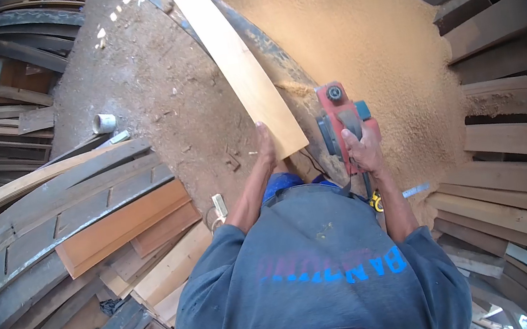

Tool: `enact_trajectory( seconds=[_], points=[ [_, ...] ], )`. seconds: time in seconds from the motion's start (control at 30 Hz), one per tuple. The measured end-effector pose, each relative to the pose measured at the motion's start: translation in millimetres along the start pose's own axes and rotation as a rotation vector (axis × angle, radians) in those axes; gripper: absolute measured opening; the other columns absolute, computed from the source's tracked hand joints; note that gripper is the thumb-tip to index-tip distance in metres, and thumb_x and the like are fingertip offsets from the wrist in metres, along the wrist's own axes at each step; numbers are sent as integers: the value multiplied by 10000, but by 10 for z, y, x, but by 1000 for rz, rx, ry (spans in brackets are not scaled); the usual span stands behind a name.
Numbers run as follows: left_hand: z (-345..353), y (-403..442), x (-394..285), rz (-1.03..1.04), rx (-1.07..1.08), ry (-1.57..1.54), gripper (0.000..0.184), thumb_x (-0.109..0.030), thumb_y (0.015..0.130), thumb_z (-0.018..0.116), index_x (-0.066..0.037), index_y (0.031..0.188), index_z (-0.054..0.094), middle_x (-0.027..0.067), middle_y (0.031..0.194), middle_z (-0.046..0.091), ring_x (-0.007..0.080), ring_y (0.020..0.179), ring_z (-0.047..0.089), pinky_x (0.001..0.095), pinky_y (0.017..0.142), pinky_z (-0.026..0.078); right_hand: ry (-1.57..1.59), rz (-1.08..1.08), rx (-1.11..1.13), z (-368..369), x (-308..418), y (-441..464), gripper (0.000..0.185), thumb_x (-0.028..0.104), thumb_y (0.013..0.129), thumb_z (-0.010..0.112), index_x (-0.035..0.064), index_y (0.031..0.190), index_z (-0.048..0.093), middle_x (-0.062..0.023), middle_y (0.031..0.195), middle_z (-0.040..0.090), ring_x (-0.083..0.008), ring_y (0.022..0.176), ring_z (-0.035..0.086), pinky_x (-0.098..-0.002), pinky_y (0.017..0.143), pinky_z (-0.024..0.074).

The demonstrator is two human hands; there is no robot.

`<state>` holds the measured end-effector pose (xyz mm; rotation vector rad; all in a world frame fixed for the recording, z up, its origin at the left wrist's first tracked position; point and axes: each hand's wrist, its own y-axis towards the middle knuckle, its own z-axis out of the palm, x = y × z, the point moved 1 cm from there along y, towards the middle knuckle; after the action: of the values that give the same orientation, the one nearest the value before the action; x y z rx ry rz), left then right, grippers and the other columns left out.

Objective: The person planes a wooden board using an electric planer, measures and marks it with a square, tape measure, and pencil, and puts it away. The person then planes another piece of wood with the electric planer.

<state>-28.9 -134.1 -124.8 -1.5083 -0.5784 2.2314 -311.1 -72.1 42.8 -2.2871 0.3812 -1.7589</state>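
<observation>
My right hand (364,150) is wrapped round the handle of a red electric planer (333,102), which has a dark knob at its front. The planer is right of a long pale wooden board (238,74), apart from it. My left hand (265,145) grips the board's left edge near its close end, with the fingers partly hidden by the board. Lengthwise, the board lies along a worn, dusty bench plank (264,46), pointing away from me.
Sawdust (351,24) covers the ground on the right. Stacked planks (512,139) line the right side, and more boards (118,232) are piled at left. A white cup (105,123) stands on the left. A yellow tape measure (376,201) is by my right forearm.
</observation>
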Motion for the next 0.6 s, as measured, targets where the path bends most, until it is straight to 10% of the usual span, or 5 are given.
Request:
enact_trajectory(
  seconds=[0.3, 0.6],
  points=[
    [90, 456, 276, 132, -146, 543, 760, -544, 1102, 155, 59, 1472, 430, 219, 1409, 567, 330, 1345, 517, 381, 1153, 371, 167, 156, 205, 171, 201, -93, 558, 521, 995, 560, 12, 1224, 583, -6, 723, 569, -97, 612, 554, -272, 569, 473],
    [197, 64, -7, -278, -153, -61, 786, -710, 1021, 90, -235, 1648, 100, 225, 1496, 493, 384, 1265, 588, 528, 1017, 518, 7, 60, 200, 387, -89, -166, 622, 589, 934, 600, -24, 1033, 635, -86, 736, 617, -201, 678, 608, -375, 650, 488]
  ],
)
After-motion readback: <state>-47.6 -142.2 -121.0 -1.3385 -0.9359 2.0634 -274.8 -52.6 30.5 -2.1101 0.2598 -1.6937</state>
